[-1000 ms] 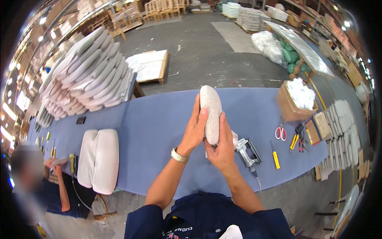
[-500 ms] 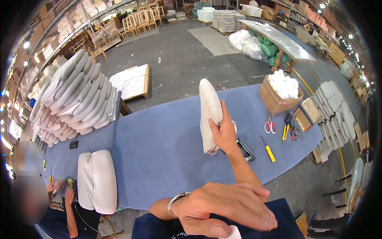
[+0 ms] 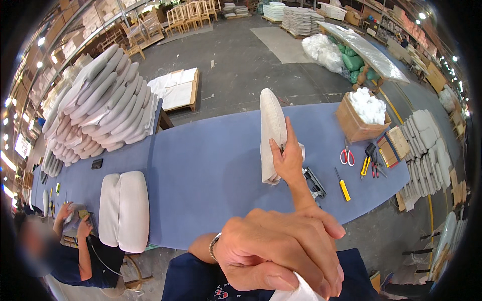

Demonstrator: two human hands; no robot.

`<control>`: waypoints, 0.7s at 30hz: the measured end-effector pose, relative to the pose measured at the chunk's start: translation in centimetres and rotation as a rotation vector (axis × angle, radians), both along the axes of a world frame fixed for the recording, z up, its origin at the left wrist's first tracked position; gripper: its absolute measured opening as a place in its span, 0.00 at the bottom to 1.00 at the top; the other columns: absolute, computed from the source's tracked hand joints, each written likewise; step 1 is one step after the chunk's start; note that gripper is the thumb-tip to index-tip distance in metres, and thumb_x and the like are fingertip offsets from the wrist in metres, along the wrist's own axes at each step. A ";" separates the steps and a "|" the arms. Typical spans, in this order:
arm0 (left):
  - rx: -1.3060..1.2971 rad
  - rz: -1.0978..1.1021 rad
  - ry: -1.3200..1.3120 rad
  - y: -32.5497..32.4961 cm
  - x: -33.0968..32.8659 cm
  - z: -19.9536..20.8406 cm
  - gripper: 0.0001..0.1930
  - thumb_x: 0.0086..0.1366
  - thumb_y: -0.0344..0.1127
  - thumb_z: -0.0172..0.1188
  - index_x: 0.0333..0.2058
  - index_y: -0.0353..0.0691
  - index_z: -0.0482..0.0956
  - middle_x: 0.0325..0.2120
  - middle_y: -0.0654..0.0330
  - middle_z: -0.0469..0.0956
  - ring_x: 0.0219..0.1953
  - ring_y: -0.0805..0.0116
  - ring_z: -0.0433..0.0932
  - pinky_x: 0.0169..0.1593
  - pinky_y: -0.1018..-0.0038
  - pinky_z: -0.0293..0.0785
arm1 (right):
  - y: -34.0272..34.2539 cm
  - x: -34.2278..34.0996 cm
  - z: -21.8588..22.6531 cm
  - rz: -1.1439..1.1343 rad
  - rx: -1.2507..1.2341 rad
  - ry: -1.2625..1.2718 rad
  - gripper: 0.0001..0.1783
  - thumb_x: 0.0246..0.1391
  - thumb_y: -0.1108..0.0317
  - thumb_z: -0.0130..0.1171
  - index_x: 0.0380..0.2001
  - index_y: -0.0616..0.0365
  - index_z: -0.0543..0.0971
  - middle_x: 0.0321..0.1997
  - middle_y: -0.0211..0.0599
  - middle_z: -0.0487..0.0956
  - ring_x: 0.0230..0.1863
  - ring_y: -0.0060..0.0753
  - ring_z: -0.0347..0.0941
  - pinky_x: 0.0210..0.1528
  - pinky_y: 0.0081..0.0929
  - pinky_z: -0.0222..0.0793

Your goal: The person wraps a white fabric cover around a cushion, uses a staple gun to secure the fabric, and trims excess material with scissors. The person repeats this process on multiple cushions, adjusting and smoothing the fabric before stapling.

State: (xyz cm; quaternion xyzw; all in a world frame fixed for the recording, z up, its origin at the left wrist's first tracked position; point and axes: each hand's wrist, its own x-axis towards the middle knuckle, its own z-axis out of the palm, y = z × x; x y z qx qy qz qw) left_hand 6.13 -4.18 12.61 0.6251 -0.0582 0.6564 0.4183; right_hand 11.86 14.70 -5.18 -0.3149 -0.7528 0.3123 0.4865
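Note:
My left hand (image 3: 271, 248), with a metal bracelet or watch at the wrist, is raised close in the lower middle. Its fingers are curled, and a piece of white cloth or paper (image 3: 297, 290) sticks out beneath the thumb and fingers. My right hand (image 3: 288, 159) grips a light grey fabric-covered cushion (image 3: 270, 130) from its right side, thumb on the near face and fingers stretched along the edge. This cushion stands on edge on the blue-covered table (image 3: 201, 165). Just right of that wrist lies a dark staple gun (image 3: 314, 182); its handle is partly hidden.
Rightward lie a yellow-handled pointed tool (image 3: 344, 189), red-handled scissors (image 3: 347, 155), pliers (image 3: 366, 163) and a carton of white stuffing (image 3: 359, 123). Two cushions (image 3: 123, 210) lie left, before a tall cushion stack (image 3: 103, 100). A co-worker (image 3: 75, 256) works at the lower left.
The view has shifted slightly. My left hand's fingers have curled in from a flatter pose, and more of the white piece shows. My right hand keeps its hold on the cushion.

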 end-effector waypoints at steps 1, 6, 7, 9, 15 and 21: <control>0.070 0.013 -0.073 0.7 0.9 -0.1 0.21 0.78 0.40 0.53 0.35 0.27 0.86 0.33 0.46 0.86 0.37 0.55 0.85 0.58 0.57 0.72 | -0.2 0.0 -0.1 0.001 0.012 -0.006 0.42 0.63 0.67 0.61 0.73 0.74 0.56 0.71 0.70 0.66 0.70 0.69 0.65 0.72 0.50 0.60; 0.067 0.076 -0.166 0.3 1.6 0.0 0.25 0.80 0.42 0.51 0.30 0.28 0.85 0.27 0.47 0.85 0.30 0.57 0.85 0.54 0.60 0.74 | -1.2 -0.2 0.0 -0.002 0.054 -0.019 0.41 0.63 0.67 0.61 0.72 0.74 0.57 0.73 0.69 0.64 0.73 0.68 0.62 0.74 0.49 0.58; 0.046 0.060 -0.160 0.2 1.5 -0.1 0.25 0.80 0.42 0.51 0.30 0.28 0.85 0.28 0.47 0.86 0.30 0.57 0.85 0.54 0.60 0.74 | -1.4 -0.1 0.1 -0.004 0.053 -0.022 0.40 0.63 0.67 0.61 0.72 0.75 0.57 0.73 0.69 0.63 0.73 0.68 0.62 0.74 0.49 0.58; 0.036 0.061 -0.145 0.0 1.7 -0.1 0.26 0.80 0.44 0.51 0.29 0.28 0.86 0.27 0.48 0.86 0.30 0.58 0.84 0.52 0.61 0.74 | -1.5 0.0 0.1 0.003 0.062 -0.018 0.41 0.63 0.67 0.61 0.72 0.75 0.57 0.74 0.68 0.63 0.73 0.68 0.61 0.74 0.49 0.57; -0.109 0.242 0.228 -0.7 -1.2 -0.5 0.19 0.76 0.40 0.54 0.48 0.27 0.83 0.47 0.44 0.85 0.51 0.50 0.83 0.64 0.55 0.70 | -2.2 0.8 -0.1 0.015 0.060 -0.015 0.42 0.63 0.67 0.62 0.73 0.73 0.56 0.73 0.68 0.64 0.72 0.68 0.63 0.73 0.50 0.59; -0.670 0.941 0.256 7.5 -5.0 -6.6 0.33 0.78 0.50 0.51 0.70 0.31 0.64 0.66 0.43 0.71 0.67 0.53 0.71 0.68 0.61 0.67 | -3.1 2.3 -1.4 -0.005 0.044 0.014 0.44 0.62 0.68 0.63 0.74 0.71 0.54 0.71 0.69 0.66 0.69 0.69 0.66 0.70 0.50 0.62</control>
